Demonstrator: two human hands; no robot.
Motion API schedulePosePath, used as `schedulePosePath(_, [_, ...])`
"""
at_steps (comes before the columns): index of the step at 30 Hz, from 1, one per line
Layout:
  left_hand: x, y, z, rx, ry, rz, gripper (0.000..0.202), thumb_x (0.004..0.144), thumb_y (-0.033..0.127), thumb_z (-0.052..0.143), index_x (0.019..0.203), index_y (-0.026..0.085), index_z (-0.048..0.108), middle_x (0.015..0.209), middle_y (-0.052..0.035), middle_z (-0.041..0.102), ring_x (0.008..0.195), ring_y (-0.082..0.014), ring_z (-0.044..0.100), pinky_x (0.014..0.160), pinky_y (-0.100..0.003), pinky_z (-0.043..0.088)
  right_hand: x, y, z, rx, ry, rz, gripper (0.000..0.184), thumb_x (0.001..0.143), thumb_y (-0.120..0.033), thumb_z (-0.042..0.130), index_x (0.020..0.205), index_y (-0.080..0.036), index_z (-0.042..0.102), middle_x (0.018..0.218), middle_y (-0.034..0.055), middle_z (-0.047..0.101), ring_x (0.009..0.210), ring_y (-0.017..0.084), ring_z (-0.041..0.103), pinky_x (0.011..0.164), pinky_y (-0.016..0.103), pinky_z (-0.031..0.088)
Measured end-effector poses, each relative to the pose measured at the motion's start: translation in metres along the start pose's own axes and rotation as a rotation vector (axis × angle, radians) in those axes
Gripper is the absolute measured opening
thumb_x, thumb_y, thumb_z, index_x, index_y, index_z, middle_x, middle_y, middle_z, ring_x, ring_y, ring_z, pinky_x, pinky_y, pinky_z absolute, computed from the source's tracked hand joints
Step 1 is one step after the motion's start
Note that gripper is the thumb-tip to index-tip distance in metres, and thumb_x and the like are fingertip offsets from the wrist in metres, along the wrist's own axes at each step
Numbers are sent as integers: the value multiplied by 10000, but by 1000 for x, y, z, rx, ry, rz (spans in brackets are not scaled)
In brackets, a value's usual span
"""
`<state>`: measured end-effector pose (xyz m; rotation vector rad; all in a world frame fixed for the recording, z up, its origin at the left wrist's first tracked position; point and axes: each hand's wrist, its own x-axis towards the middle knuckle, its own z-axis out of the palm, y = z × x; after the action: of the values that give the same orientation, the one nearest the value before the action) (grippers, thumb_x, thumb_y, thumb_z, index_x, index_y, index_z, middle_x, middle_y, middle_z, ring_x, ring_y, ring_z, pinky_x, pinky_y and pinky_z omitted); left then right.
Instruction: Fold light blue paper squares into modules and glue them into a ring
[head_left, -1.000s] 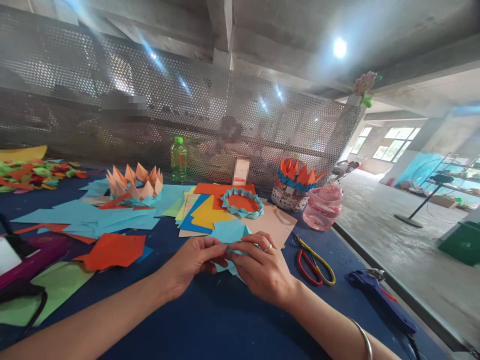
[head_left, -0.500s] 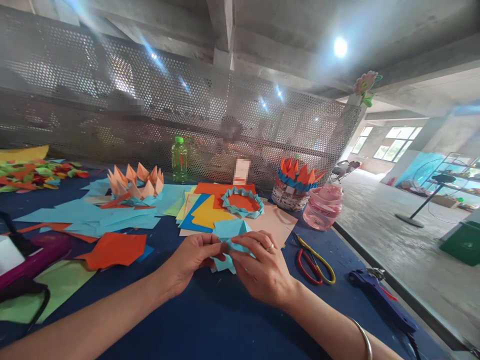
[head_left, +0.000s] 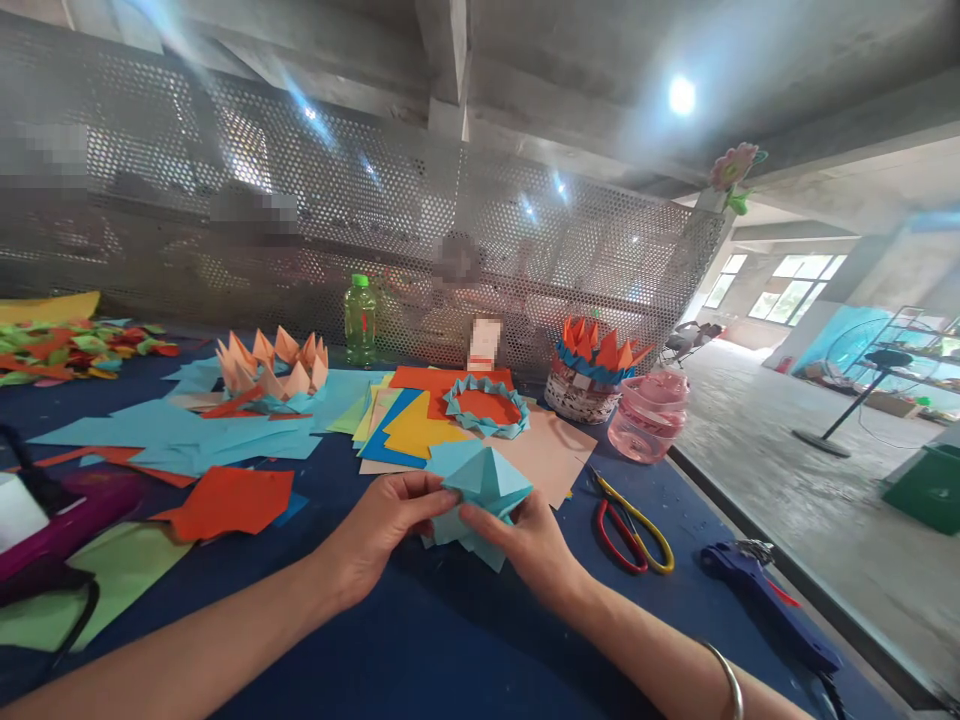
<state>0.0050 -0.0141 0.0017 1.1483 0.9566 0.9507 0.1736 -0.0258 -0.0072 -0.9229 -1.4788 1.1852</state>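
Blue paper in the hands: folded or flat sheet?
Folded. The light blue paper shows creased facets rising to a point, pinched between left hand and right hand.

A dark blue table is strewn with light blue sheets, an orange sheet and a green sheet. Scissors and a glue gun are laid near its right edge. A green bottle, a basket and a pink jar are stood at the back.

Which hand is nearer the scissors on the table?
Right. The right hand holds the folded blue paper just beside the scissors; the left hand grips the paper's other side, farther away.
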Motion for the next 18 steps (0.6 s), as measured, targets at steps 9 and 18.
schedulePosePath(9, [1, -3, 0, -50, -32, -25, 185, 642, 320, 747, 644, 155, 662, 636, 10, 550, 607, -107, 460, 550, -216, 370, -2, -1, -2, -28, 61, -4, 209, 739, -356, 671, 819, -162, 672, 755, 1, 656, 676, 146, 552, 598, 238, 445])
schedulePosePath(18, [3, -2, -1, -59, -47, -27, 189, 628, 325, 753, 652, 157, 668, 639, 11, 547, 611, -110, 466, 555, -225, 380, -3, -3, -4, -34, 58, 13, 232, 722, -381, 687, 761, -152, 678, 692, -1, 641, 641, 137, 550, 578, 237, 447])
